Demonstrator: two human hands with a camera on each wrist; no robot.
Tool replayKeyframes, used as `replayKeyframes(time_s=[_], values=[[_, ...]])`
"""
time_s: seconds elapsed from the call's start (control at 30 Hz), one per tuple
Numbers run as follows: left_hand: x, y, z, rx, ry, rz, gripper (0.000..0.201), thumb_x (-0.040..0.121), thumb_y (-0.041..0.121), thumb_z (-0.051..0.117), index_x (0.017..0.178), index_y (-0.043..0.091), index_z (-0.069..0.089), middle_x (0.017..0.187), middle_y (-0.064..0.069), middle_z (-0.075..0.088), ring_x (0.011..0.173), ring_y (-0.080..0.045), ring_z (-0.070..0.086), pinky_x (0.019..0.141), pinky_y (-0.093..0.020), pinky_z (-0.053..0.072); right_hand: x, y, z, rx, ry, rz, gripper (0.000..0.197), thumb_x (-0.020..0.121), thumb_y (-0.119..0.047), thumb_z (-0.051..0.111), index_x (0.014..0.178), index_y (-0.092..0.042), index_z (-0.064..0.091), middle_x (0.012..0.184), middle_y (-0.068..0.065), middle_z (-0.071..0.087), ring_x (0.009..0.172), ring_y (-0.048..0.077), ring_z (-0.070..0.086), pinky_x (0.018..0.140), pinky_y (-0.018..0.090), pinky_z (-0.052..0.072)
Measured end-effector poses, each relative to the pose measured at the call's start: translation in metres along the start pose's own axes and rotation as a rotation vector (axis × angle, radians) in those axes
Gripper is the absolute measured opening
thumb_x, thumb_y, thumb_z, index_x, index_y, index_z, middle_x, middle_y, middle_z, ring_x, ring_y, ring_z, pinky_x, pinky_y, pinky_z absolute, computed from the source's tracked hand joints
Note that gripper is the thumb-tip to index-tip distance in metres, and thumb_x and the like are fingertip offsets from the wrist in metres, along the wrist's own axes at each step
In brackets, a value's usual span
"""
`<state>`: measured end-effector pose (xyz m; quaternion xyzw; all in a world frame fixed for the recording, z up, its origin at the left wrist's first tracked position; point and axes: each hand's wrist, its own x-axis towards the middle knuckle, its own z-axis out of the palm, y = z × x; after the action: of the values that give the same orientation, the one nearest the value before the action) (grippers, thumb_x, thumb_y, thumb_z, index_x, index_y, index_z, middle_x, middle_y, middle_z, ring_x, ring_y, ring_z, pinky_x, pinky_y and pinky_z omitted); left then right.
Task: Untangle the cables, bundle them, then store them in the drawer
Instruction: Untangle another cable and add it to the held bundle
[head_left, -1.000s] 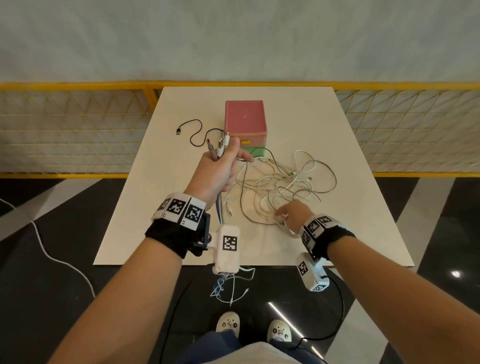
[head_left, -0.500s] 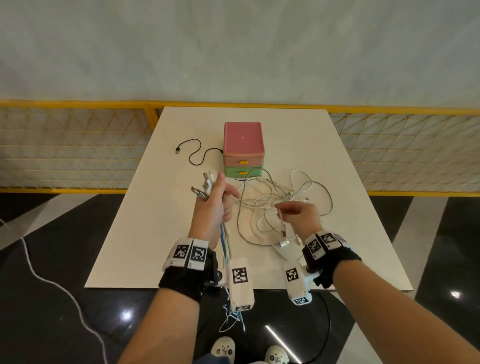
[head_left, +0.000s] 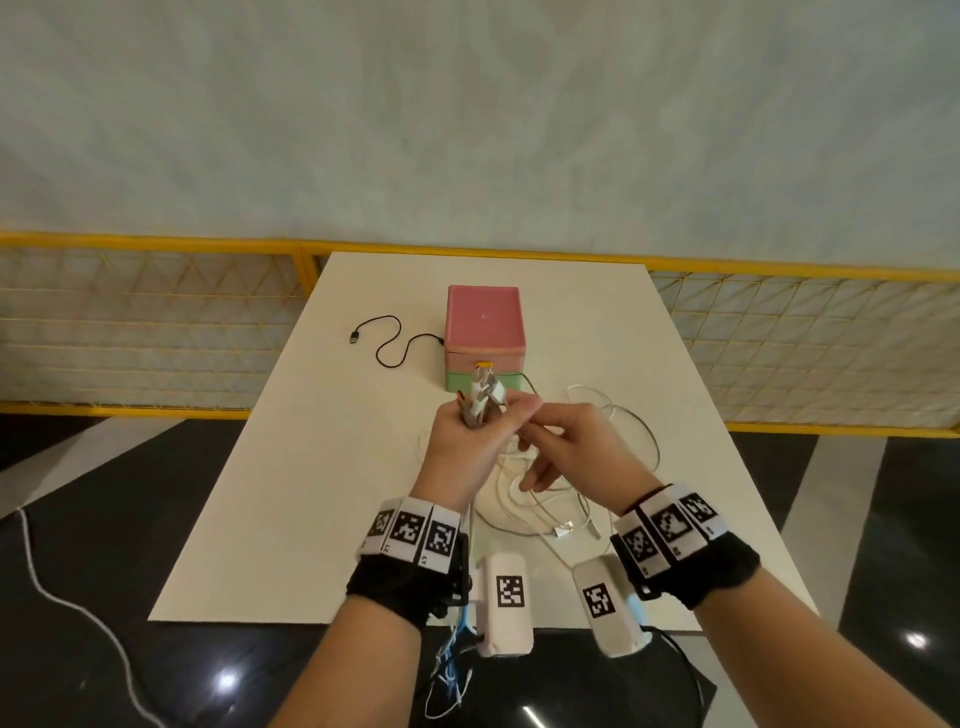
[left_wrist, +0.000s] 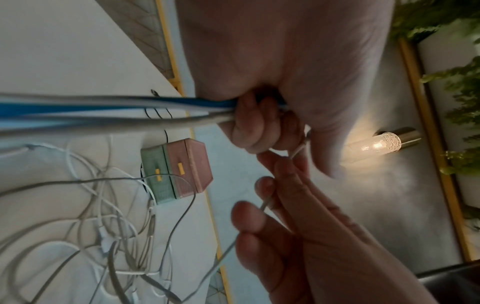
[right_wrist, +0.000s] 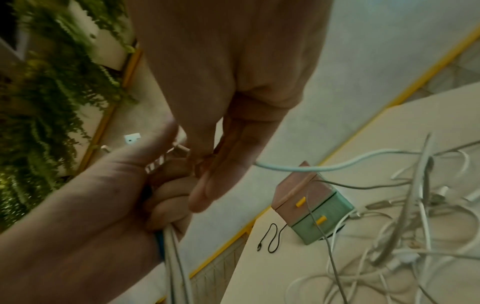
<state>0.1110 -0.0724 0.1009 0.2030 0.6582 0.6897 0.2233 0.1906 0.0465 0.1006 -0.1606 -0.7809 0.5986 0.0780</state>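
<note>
My left hand is raised over the white table and grips a bunch of cable ends, their plugs sticking up out of the fist. In the left wrist view blue and grey cables run from its curled fingers. My right hand meets the left and pinches a thin white cable at its thumb. A tangle of white cables lies on the table under both hands. The pink and green drawer box stands behind, both drawers shut.
A black cable lies to the left of the drawer box and runs toward it. A yellow railing with mesh runs behind and beside the table. Another white cord trails on the dark floor at left.
My right hand has left the table with a white cable and risen to my left hand. The left hand has kept its grip on the cable ends.
</note>
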Motion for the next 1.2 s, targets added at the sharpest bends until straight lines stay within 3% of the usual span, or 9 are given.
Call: replayKeyframes(time_s=[0.17,0.37,0.43,0.5,0.63,0.77,0.93,1.07,1.2], values=[[0.003,0.007,0.004,-0.05,0.052,-0.044,0.03,0.096,0.028,0.058,0.079,0.004,0.066,0.042,0.01,0.053,0.035,-0.001,0.046,0.043,-0.012,0.037,-0.004,-0.008,0.003,-0.051,-0.078,-0.003,0.018,0.096,-0.017,0.052,0.085,-0.018,0.066,0.085,0.009,0.061,0.066,0.031,0.071,0.066,0.046,0.059],[0.019,0.004,-0.005,-0.024,0.194,0.017,0.057,0.099,0.048,0.043,0.049,0.023,0.05,0.051,0.002,0.046,0.046,-0.011,0.043,0.053,-0.028,0.038,-0.002,0.0,-0.002,-0.16,-0.174,0.027,0.026,0.099,-0.021,0.044,0.087,-0.004,0.06,0.07,0.001,0.057,0.071,0.025,0.072,0.074,0.048,0.058],[0.024,0.007,-0.007,-0.163,0.206,0.013,0.056,0.099,0.05,0.04,0.051,0.021,0.045,0.053,-0.001,0.042,0.052,-0.015,0.047,0.06,-0.034,0.047,-0.002,0.006,-0.002,-0.192,-0.194,0.024,0.028,0.099,-0.022,0.044,0.087,-0.002,0.058,0.069,-0.001,0.06,0.076,0.021,0.073,0.075,0.044,0.059],[0.024,0.013,-0.008,-0.337,0.166,0.004,0.051,0.097,0.052,0.04,0.059,0.019,0.045,0.054,0.0,0.032,0.047,-0.013,0.04,0.053,-0.032,0.048,-0.001,0.011,-0.002,-0.195,-0.201,-0.006,0.025,0.099,-0.022,0.044,0.083,-0.008,0.057,0.07,-0.006,0.061,0.082,0.018,0.072,0.076,0.037,0.059],[0.029,0.036,-0.034,-0.45,0.249,0.113,0.045,0.101,0.049,0.035,0.071,0.022,0.055,0.049,0.01,0.026,0.039,-0.006,0.021,0.037,-0.019,0.017,0.003,0.032,-0.016,-0.269,-0.17,-0.011,0.028,0.099,-0.022,0.044,0.073,-0.025,0.052,0.062,-0.014,0.059,0.092,0.019,0.069,0.079,0.032,0.052],[0.022,0.052,-0.063,-0.335,0.284,0.237,0.032,0.095,0.048,0.051,0.098,0.024,0.072,0.046,0.011,0.024,0.04,-0.006,0.017,0.04,-0.024,0.015,0.009,0.038,-0.036,-0.488,-0.121,-0.068,0.026,0.098,-0.028,0.045,0.074,-0.026,0.056,0.069,-0.003,0.06,0.077,0.014,0.061,0.074,0.033,0.047],[0.012,0.051,-0.042,0.292,0.03,0.178,0.028,0.102,0.04,0.042,0.108,0.047,0.068,0.047,0.013,0.039,0.046,-0.01,0.031,0.047,-0.026,0.03,0.023,-0.005,-0.034,-0.492,0.007,-0.197,0.02,0.096,-0.026,0.05,0.084,-0.019,0.064,0.062,-0.008,0.054,0.055,0.001,0.046,0.057,0.015,0.039],[0.009,0.039,-0.021,0.408,-0.187,0.038,0.039,0.101,0.036,0.047,0.067,0.027,0.063,0.046,0.004,0.049,0.049,-0.014,0.045,0.058,-0.026,0.041,0.025,-0.047,-0.027,-0.48,0.044,-0.377,0.016,0.095,-0.018,0.053,0.091,-0.007,0.064,0.063,-0.02,0.055,0.061,-0.005,0.053,0.058,0.008,0.038],[0.014,0.049,-0.024,0.287,0.042,0.077,0.025,0.1,0.016,0.049,0.076,0.021,0.057,0.052,0.007,0.049,0.04,-0.002,0.04,0.046,-0.013,0.038,0.04,-0.036,-0.038,-0.524,0.012,-0.336,0.021,0.098,-0.027,0.047,0.089,-0.013,0.06,0.071,-0.005,0.059,0.06,0.008,0.051,0.06,0.02,0.044]])
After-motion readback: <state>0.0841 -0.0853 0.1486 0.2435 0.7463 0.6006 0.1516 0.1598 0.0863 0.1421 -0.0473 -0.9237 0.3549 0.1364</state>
